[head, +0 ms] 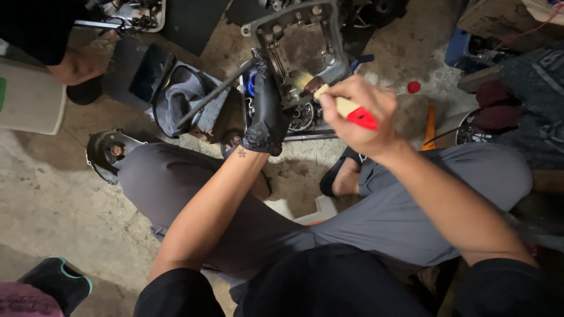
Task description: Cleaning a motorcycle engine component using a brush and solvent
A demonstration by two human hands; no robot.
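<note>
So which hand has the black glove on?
The left hand wears the black glove and grips the metal engine part. The right hand is bare and holds a paintbrush with a red-tipped handle.

One paintbrush (341, 104), one engine casing (299, 44), one black glove (267, 111), one red cap (414, 87).

Rough, stained concrete floor (53, 199) under dim, warm light, cluttered at the edges: pale plastic container (26, 100) far left, blue crate (464, 50) top right, small red cap (414, 87) lying near it.
</note>
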